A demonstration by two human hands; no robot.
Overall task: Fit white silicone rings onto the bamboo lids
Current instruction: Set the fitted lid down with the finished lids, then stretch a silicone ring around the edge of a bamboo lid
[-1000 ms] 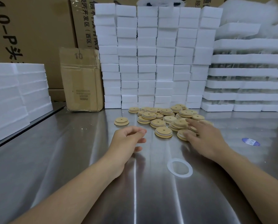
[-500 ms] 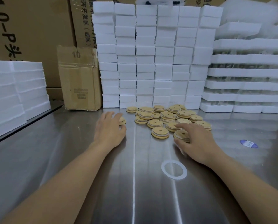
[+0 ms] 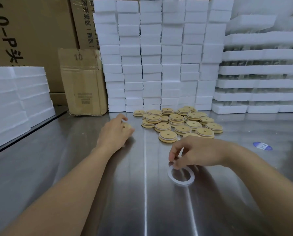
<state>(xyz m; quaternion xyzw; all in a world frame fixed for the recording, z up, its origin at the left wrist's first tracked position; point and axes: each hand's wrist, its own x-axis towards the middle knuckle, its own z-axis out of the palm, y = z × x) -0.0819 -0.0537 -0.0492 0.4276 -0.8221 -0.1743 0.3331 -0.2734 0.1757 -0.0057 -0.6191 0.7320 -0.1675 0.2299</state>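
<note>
Flat, thin white silicone ring [image 3: 182,182] lies on the brushed steel table [image 3: 40,159], lower centre-right; the right hand [image 3: 198,154] pinches its far rim. Round bamboo lids [image 3: 176,121] with centre holes are heaped mid-frame. The left hand [image 3: 115,133], centre-left, curls over a single lid [image 3: 126,127], which is mostly hidden beneath it.

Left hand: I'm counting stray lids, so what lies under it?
Under the left hand sits one bamboo lid; its centre hole and right edge show. The hand covers the rest, so any fitted ring is hidden.
</note>
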